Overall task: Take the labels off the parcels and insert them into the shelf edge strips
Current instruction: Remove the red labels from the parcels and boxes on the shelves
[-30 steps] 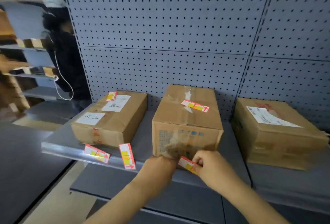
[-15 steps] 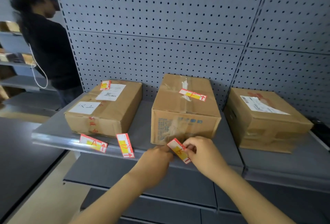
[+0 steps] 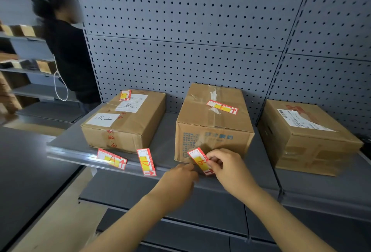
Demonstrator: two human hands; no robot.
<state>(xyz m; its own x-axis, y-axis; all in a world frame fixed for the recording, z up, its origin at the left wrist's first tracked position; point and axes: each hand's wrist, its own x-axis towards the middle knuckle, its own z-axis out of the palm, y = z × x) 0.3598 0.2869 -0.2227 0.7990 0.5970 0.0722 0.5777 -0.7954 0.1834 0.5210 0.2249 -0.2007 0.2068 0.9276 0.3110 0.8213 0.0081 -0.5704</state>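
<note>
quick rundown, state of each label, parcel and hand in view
left hand: at the strip beside the held label, grip hidden
right hand: pinching a label
held label: tilted, at the shelf edge strip
two labels: askew at the strip
left parcel: label on top
middle parcel: label on top
right parcel: shipping sticker only

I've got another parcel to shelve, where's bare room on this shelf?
The widest bare strip lies between the left box and the middle box. The gap between the middle box and the right box is tight. The front edge strip is crowded with labels and both hands.
</note>
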